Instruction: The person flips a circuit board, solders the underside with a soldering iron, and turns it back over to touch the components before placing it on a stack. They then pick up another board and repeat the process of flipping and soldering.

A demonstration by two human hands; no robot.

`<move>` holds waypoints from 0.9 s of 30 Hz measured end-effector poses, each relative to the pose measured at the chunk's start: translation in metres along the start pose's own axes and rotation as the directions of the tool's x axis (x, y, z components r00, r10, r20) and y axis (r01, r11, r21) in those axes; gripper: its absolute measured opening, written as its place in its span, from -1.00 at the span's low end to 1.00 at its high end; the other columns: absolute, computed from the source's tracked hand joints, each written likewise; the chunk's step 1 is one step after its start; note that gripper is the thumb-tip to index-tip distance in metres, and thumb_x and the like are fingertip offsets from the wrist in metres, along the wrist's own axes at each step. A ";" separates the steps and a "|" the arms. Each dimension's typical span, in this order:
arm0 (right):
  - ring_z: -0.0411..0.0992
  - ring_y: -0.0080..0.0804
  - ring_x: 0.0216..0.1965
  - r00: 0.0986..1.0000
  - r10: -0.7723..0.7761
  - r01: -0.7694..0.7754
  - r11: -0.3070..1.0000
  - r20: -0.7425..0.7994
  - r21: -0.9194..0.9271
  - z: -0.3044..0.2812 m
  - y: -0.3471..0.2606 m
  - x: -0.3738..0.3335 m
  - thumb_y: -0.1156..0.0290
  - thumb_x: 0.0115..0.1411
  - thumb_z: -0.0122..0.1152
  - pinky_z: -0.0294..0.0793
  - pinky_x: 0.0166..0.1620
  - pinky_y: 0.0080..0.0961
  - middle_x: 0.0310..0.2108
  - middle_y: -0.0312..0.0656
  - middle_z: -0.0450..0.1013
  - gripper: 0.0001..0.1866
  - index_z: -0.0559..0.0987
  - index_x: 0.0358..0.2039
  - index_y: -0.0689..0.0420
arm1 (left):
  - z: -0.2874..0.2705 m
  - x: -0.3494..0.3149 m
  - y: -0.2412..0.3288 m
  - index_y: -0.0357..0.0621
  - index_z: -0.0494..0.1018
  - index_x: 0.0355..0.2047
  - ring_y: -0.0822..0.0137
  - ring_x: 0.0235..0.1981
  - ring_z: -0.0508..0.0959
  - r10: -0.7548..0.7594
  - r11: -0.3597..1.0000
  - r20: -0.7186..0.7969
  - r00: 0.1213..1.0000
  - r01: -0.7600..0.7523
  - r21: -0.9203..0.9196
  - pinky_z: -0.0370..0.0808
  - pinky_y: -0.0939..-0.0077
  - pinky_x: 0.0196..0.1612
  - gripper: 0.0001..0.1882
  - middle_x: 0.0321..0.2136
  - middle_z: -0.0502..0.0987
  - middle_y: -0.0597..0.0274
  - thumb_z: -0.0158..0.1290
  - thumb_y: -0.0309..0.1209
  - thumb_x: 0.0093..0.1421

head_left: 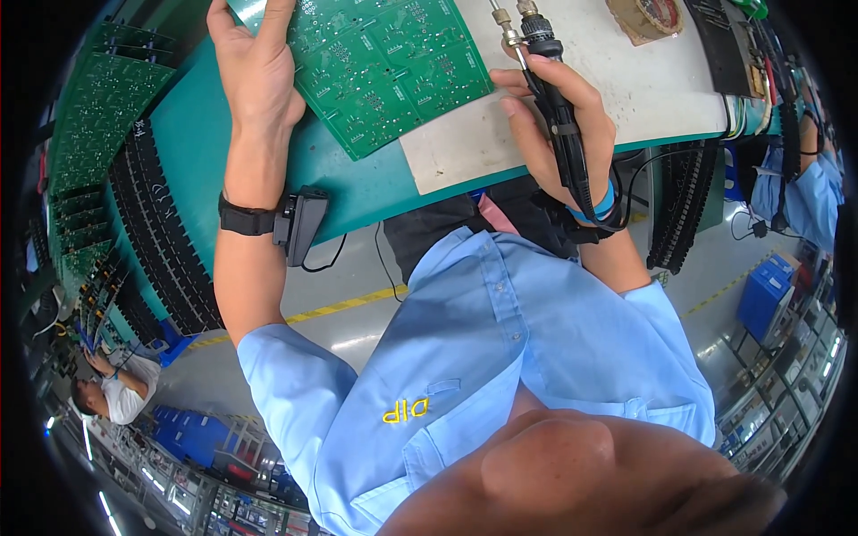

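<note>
At the upper left, my left hand [255,76] grips the left edge of a green circuit board [393,71], its thumb lying on the board's face. The board slants over the front of the bench and runs out of the top of the picture. My right hand [572,107] is closed around a black soldering iron [563,129], which has a thin metal feed tube along its side. Its metal end points up and away, and the tip is cut off by the upper edge. The right fingertips are close to the board's right corner.
A pale mat [465,147] covers part of the green bench [353,196]. A brownish container [645,20] stands at the upper right. Black slotted racks [165,232] and upright circuit boards [103,116] flank the left. The iron's cable [657,156] trails right. Other people [125,393] work at both sides.
</note>
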State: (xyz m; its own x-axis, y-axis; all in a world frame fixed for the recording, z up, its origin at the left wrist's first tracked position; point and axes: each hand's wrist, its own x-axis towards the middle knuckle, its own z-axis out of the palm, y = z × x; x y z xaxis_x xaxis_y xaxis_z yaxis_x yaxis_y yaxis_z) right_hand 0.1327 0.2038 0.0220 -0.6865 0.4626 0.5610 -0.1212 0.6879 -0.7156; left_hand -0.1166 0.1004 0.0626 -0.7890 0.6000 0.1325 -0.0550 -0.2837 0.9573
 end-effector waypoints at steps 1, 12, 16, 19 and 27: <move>0.60 -0.24 -0.08 1.000 0.002 -0.002 1.000 -0.009 0.001 0.000 0.001 -0.001 0.72 0.17 0.23 0.60 -0.06 -0.45 -0.01 0.13 0.53 -0.48 0.33 0.14 0.23 | 0.000 0.000 0.000 -0.14 0.16 0.22 0.31 -0.01 0.49 0.007 1.000 -0.004 1.000 -0.007 -0.010 0.49 0.41 0.03 -0.47 0.01 0.46 0.14 0.11 -0.39 0.33; 0.58 -0.23 -0.05 1.000 0.020 -0.020 0.999 -0.010 0.031 0.001 -0.001 -0.002 0.71 0.22 0.17 0.59 -0.06 -0.47 0.05 0.20 0.48 -0.53 0.32 0.13 0.23 | 0.002 -0.001 0.002 -0.14 0.15 0.21 0.29 -0.03 0.49 0.021 1.000 -0.022 1.000 -0.021 0.001 0.51 0.42 0.00 -0.46 0.00 0.44 0.10 0.13 -0.38 0.32; 0.59 -0.24 -0.06 0.999 0.036 -0.035 0.999 -0.015 0.030 0.001 0.000 -0.003 0.70 0.23 0.17 0.60 -0.08 -0.50 0.05 0.21 0.47 -0.54 0.32 0.13 0.24 | 0.004 -0.001 0.002 -0.14 0.15 0.21 0.29 -0.02 0.49 0.019 1.000 -0.033 0.999 -0.019 0.004 0.50 0.42 0.01 -0.47 0.00 0.44 0.11 0.11 -0.38 0.33; 0.59 -0.25 -0.07 0.999 0.041 -0.041 0.999 -0.020 0.032 0.002 -0.001 -0.002 0.69 0.24 0.17 0.60 -0.10 -0.52 0.05 0.22 0.47 -0.54 0.33 0.13 0.23 | -0.019 0.007 -0.014 -0.14 0.18 0.16 0.32 -0.06 0.50 0.056 0.998 -0.008 0.998 -0.056 0.017 0.51 0.41 -0.02 -0.53 -0.04 0.46 0.16 0.10 -0.41 0.33; 0.59 -0.25 -0.06 0.999 0.046 -0.045 0.999 -0.014 0.028 0.002 -0.002 -0.002 0.67 0.24 0.17 0.60 -0.09 -0.51 0.05 0.22 0.47 -0.55 0.33 0.13 0.23 | -0.038 0.015 -0.031 -0.12 0.26 0.01 0.46 -0.21 0.52 0.131 0.991 0.047 0.990 -0.132 0.009 0.50 0.46 -0.09 -0.64 -0.19 0.48 0.29 0.15 -0.52 0.28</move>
State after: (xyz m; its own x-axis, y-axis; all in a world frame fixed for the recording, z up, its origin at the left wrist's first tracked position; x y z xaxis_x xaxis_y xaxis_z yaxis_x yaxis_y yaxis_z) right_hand 0.1331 0.2009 0.0214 -0.6811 0.5014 0.5335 -0.1099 0.6504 -0.7516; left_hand -0.1500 0.0899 0.0254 -0.7597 0.5920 0.2689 0.0553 -0.3533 0.9339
